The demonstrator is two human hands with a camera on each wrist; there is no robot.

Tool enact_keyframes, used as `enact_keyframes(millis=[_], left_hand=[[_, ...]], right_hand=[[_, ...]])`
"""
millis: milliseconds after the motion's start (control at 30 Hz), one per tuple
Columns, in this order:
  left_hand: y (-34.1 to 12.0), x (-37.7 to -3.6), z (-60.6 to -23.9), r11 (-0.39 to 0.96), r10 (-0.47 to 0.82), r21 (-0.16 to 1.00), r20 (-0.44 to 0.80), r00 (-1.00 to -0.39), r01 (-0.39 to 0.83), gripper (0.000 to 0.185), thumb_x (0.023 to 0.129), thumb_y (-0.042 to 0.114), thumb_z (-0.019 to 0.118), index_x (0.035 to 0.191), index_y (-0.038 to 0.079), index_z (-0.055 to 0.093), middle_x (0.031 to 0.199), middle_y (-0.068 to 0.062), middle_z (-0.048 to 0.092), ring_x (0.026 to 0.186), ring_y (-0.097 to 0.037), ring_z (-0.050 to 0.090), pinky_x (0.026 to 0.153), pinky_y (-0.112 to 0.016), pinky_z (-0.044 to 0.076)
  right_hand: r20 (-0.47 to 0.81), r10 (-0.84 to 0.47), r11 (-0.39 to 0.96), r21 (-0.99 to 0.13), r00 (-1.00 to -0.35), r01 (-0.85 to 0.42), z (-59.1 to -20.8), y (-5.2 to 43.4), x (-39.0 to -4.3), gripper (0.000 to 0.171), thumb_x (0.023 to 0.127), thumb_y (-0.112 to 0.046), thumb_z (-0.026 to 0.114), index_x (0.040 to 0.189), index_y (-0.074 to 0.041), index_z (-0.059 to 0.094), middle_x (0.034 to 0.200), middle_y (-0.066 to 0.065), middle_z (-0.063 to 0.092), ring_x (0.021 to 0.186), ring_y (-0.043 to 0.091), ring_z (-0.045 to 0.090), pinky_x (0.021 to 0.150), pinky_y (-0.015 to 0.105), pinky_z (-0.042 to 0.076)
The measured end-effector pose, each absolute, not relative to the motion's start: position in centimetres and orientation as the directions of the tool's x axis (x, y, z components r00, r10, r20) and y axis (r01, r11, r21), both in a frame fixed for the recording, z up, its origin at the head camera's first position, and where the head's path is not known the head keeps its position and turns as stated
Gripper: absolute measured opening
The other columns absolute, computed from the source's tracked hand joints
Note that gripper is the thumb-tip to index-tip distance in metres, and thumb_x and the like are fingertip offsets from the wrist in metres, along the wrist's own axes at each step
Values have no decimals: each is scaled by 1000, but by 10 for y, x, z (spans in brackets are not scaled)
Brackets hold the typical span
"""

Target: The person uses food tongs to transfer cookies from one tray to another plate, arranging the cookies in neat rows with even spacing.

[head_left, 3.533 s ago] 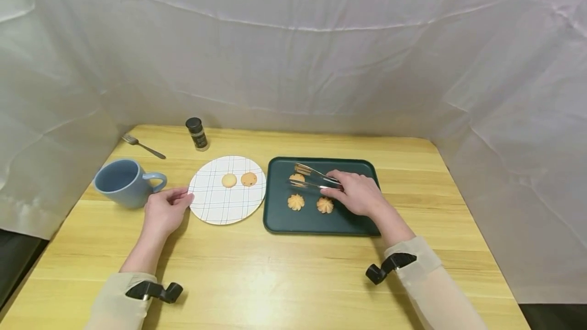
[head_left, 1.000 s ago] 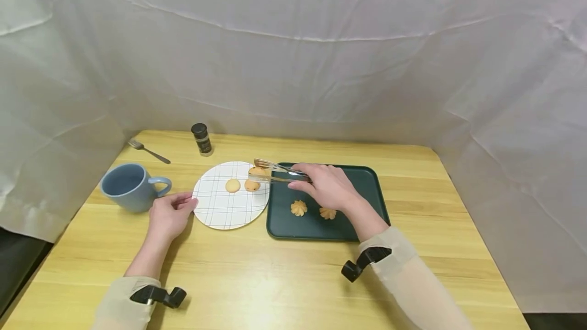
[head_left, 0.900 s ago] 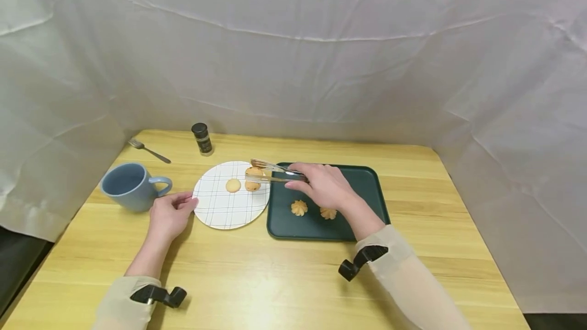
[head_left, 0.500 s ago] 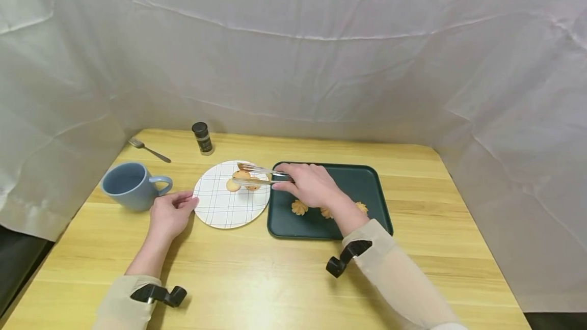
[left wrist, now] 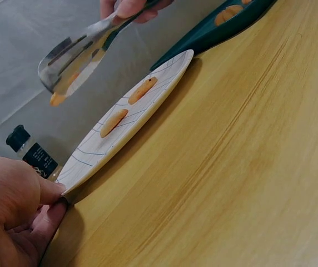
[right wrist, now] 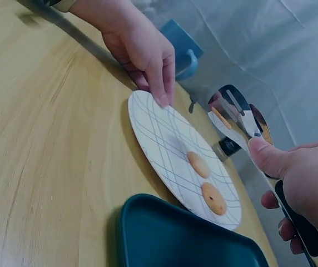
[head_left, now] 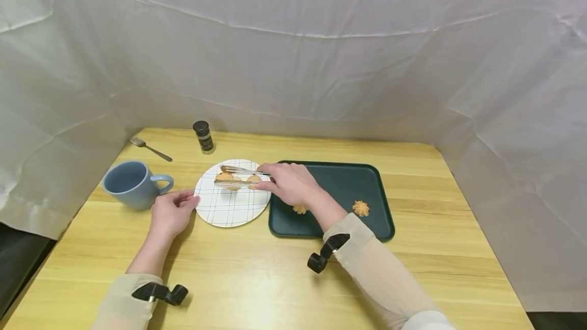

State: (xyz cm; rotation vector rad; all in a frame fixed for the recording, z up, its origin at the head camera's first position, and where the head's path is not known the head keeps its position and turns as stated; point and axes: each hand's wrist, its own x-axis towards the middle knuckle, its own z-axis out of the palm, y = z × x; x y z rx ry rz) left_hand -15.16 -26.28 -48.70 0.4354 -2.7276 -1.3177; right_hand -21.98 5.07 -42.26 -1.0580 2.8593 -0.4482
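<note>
My right hand [head_left: 293,183] grips metal tongs [head_left: 245,171], which hold a round cookie [left wrist: 57,99] in the air above the plate. That plate [head_left: 229,210] is white with a thin-line check. Two more cookies lie flat on it: a plain one [left wrist: 114,122] and one with dark specks [left wrist: 142,90]. At the plate's left rim, my left hand [head_left: 171,211] pinches the edge between thumb and fingers. A dark green tray [head_left: 339,177] stands right of the plate. On it sit a ridged, flower-shaped cookie [head_left: 361,208] and another [head_left: 300,209] partly covered by my right hand.
A blue mug [head_left: 128,185] stands close to my left hand, its handle towards the plate. Behind are a fork [head_left: 151,149] and a black-capped seasoning jar [head_left: 204,137]. A pale curtain [head_left: 293,65] encloses the wooden table's back and sides.
The tongs have picked a cookie off the tray, and my right hand has carried it left over the plate, past the two cookies there. My left hand stays on the rim.
</note>
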Motion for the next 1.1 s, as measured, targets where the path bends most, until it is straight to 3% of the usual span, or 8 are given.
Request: enact_keyframes(millis=[133,400,600,733,1100], left_hand=[[-263,-151,-487,593,-280,778,-44,-959,-209,40,102,26,73,130,-2,73,116,-17,76,106,-29,71,78,-17,49],[-265,-149,-485,583,-291,778,-69,-954,-234,41,103,27,72,132,-2,71,119,-17,76,109,-29,70,83,-23,52],[-268,-146,-485,587,-286,777,-61,-956,-225,41,103,26,72,132,-3,71,118,-18,76,108,-29,70,79,-16,49],[-268,-145,-485,585,-288,779,-62,-956,-226,41,102,26,73,131,-3,72,117,-17,76,108,-29,70,79,-17,48],[-269,-145,-486,585,-294,776,-69,-953,-236,40,103,26,72,132,-2,71,117,-17,76,109,-29,70,83,-23,51]], right_hand=[[20,-647,726,-288,-762,-624,-427,42,-221,55,107,-57,53,150,-24,59,120,-7,73,90,7,64,66,29,48],[-15,-636,745,-273,-772,-608,-438,21,-224,55,107,-58,51,152,-26,58,127,-6,72,85,10,66,59,30,46],[-40,-628,761,-243,-777,-602,-444,6,-227,56,107,-60,50,153,-29,57,136,-8,69,104,13,69,71,31,50],[-42,-625,764,-234,-779,-601,-446,0,-228,55,107,-60,51,152,-29,57,136,-7,69,108,14,68,69,30,49],[-46,-613,777,-217,-789,-591,-449,-5,-233,54,107,-59,52,151,-29,58,131,-6,71,93,13,67,62,30,46]])
